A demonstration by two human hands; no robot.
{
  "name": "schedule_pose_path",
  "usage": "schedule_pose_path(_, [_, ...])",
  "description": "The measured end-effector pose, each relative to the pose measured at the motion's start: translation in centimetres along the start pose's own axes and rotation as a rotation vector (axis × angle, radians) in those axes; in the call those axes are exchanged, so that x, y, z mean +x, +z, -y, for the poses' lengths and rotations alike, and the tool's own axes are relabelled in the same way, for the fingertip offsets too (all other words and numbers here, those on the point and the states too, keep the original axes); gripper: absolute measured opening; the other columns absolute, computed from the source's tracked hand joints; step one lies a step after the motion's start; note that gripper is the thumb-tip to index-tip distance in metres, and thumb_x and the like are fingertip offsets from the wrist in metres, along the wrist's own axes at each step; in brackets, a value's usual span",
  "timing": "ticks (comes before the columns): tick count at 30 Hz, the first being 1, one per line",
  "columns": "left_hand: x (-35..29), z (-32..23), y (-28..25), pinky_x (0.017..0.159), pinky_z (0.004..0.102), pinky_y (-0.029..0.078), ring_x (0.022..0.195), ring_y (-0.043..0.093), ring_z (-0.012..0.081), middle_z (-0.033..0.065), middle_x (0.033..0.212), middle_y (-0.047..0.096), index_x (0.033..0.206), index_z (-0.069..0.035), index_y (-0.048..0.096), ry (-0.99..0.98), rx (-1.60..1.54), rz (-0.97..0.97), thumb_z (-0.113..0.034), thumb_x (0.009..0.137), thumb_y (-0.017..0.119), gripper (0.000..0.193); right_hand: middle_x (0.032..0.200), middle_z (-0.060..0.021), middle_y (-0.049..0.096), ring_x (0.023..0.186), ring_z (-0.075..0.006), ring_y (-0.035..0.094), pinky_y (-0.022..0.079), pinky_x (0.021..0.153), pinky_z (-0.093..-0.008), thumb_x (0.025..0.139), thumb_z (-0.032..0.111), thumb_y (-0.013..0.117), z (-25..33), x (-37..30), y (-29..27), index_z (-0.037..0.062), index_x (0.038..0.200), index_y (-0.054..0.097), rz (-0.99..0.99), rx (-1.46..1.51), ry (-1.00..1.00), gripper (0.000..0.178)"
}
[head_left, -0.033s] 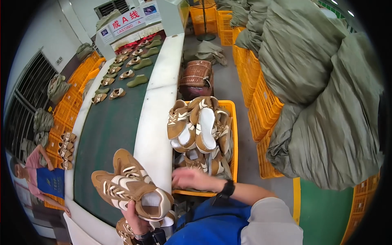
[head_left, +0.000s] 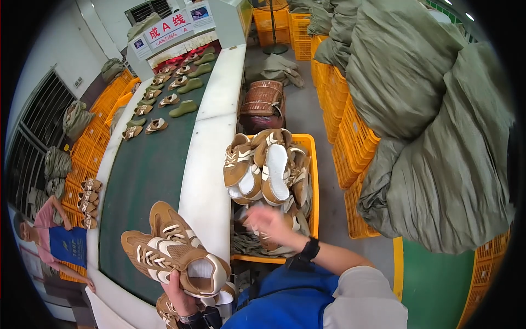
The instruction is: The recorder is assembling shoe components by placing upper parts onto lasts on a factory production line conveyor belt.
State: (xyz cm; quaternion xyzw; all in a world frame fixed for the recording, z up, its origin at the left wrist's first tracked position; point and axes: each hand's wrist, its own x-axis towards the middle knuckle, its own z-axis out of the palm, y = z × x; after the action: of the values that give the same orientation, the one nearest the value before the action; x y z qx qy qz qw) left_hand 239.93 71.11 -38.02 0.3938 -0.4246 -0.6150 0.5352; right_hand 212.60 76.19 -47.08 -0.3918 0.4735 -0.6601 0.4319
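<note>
Right hand blurred, left hand partly hidden by held shoes, blue garment cut off below

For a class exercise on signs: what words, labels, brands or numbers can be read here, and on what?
I won't copy wording; this is where it stands.
White sign above the conveyor belt: large red characters, smaller line beneath, legible.
White panels beside it: too small to read.
Co-worker's blue apron: yellowish lettering, blurred.
Held brown shoes: none legible.
</note>
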Motion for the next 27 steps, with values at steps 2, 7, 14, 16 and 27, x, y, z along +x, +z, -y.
schedule_pose_path(2, [-0.2, -0.1, -0.5, 0.097, 0.0368, 0.04, 0.112, 0.05, 0.0247, 0.015, 0.128, 0.045, 0.135, 0.0, 0.028, -0.014, 0.073, 0.008, -0.007, 0.08, 0.057, 0.063, 0.099, -0.0084, 0.057, 0.084, -0.0144, 0.055, 0.047, 0.074, -0.0261, 0.085, 0.016, 0.062, -5.9, 1.2, -6.1, -0.0001, 0.111, 0.054, -0.665, -0.297, -0.086, 0.032])
schedule_pose_path(7, [-0.5, 2.1, -1.1, 0.096, 0.0362, 0.041, 0.111, 0.051, 0.0244, 0.0139, 0.126, 0.048, 0.135, 0.0, 0.03, 0.019, 0.178, 0.02, -0.012, 0.082, 0.06, 0.062, 0.117, -0.0129, 0.053, 0.11, -0.0231, 0.049, 0.04, 0.09, -0.0303, 0.082, 0.034, 0.064, -9.0, 3.0, -9.8, -0.0008, 0.131, 0.034, -0.479, 0.711, 0.689, 0.067])
schedule_pose_path(14, [-2.7, -0.5, -2.9, 0.097, 0.0358, 0.038, 0.113, 0.048, 0.0246, 0.0146, 0.129, 0.044, 0.136, 0.0, 0.027, 0.076, 0.244, -0.085, -0.013, 0.081, 0.06, 0.066, 0.12, -0.0155, 0.05, 0.112, -0.0251, 0.049, 0.039, 0.096, -0.0375, 0.074, 0.013, 0.067, -4.1, 0.4, -5.2, 0.001, 0.133, 0.031, -0.357, -0.121, -0.128, 0.071])
schedule_pose_path(16, [-3.7, -1.4, -3.2, 0.095, 0.034, 0.039, 0.11, 0.049, 0.023, 0.0147, 0.125, 0.047, 0.133, 0.003, 0.03, 0.113, 0.253, -0.205, -0.008, 0.077, 0.06, 0.065, 0.106, -0.0154, 0.053, 0.099, -0.0296, 0.052, 0.042, 0.087, -0.0382, 0.068, 0.018, 0.071, -1.4, -0.7, -2.4, 0.0037, 0.13, 0.038, -0.201, -0.801, -0.282, 0.072])
schedule_pose_path(27, [-7.7, -2.7, -8.7, 0.1, 0.0356, 0.035, 0.117, 0.045, 0.0254, 0.0162, 0.132, 0.041, 0.136, 0.003, 0.026, 0.188, 0.384, -0.336, -0.018, 0.082, 0.057, 0.066, 0.092, -0.011, 0.052, 0.084, -0.0256, 0.049, 0.04, 0.078, -0.0366, 0.063, 0.03, 0.076, 0.1, 2.3, 5.1, 0.0036, 0.124, 0.046, 0.21, -0.841, -0.535, 0.072])
